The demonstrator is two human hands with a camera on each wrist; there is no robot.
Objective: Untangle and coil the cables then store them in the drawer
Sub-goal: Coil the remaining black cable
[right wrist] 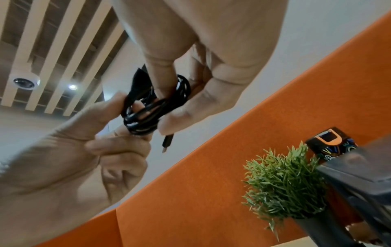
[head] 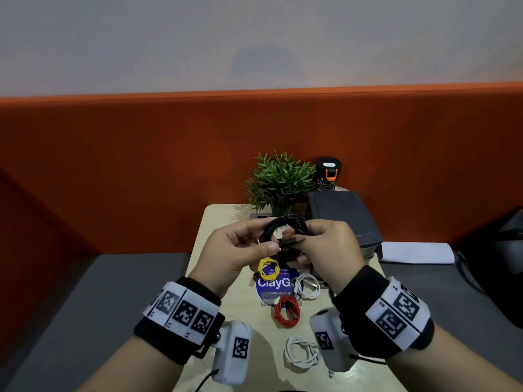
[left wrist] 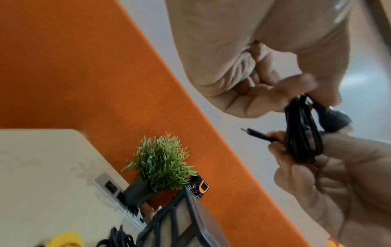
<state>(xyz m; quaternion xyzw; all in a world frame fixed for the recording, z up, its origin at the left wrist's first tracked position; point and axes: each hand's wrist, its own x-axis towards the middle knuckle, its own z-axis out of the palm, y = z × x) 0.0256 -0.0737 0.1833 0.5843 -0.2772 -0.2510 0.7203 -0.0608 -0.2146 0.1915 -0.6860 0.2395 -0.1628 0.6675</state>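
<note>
head view: a beige table (head: 223, 222) stands against an orange partition (head: 141, 165) under a pale wall. above the table my left hand (head: 235, 250) and right hand (head: 325, 244) hold the coiled black cable (head: 285, 224) between them, fingers curled on it. on the table below my hands lie a yellow cable (head: 268, 268), a white cable (head: 308, 284) at 3 o'clock of a blue sticker (head: 273, 284), a red cable (head: 287, 310) and a second white cable (head: 301, 353). at 12 o'clock stand a plant (head: 278, 181), a black bottle (head: 328, 172) and a dark drawer unit (head: 343, 216); its front is hidden.

left wrist view: my left fingers (left wrist: 281, 147) pinch the coil (left wrist: 302, 132); one plug end (left wrist: 256, 132) sticks out toward 9 o'clock. the edges are blurred.

right wrist view: my right fingers (right wrist: 160, 78) pass through the coil (right wrist: 152, 107), thumb pressing it. a slatted ceiling (right wrist: 52, 50) shows at 10 o'clock.
</note>
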